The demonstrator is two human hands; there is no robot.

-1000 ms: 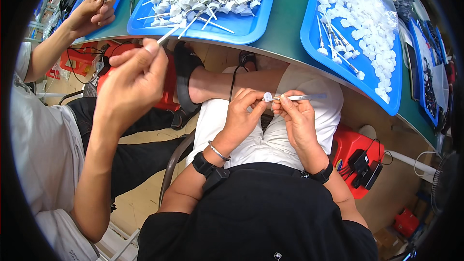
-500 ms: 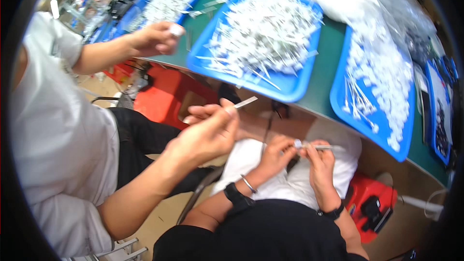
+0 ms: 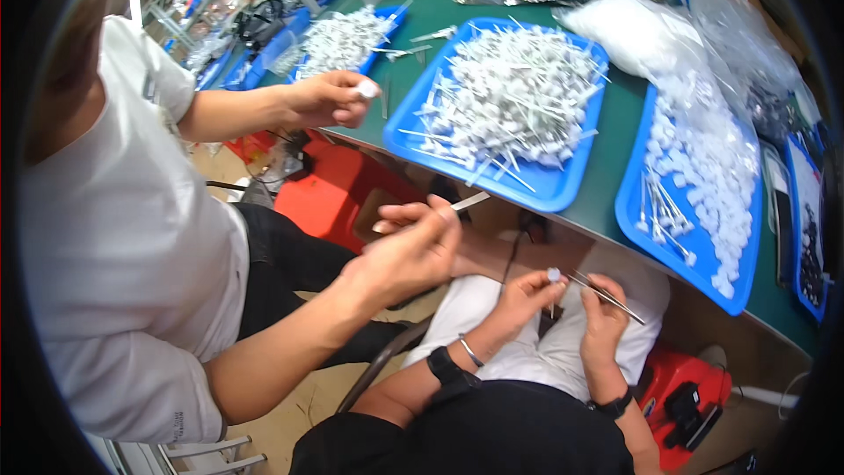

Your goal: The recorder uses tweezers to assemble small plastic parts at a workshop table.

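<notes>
My left hand [image 3: 519,301] is closed, pinching a small white round cap [image 3: 553,274] between thumb and fingertips above my lap. Close beside it on the right, my right hand [image 3: 607,317] grips slim metal tweezers [image 3: 626,307]. Their tips point toward the cap, with a small gap between them. To my left, a co-worker's one hand [image 3: 330,98] pinches a similar white cap [image 3: 367,89]. That person's other hand [image 3: 409,242] holds a thin, flat metallic tool [image 3: 471,200], near my left hand.
A blue tray [image 3: 563,198] heaped with white stemmed pieces stands on the green table [image 3: 598,193]. Another blue tray [image 3: 629,202] at right holds loose white caps and several stemmed pieces, beneath a plastic bag [image 3: 629,26]. Red stools [image 3: 325,193] stand below the table.
My hands have moved slightly apart. The tweezers have swung from nearly level to slanting down to the right and come away from the cap. The whole view has shifted a little.
</notes>
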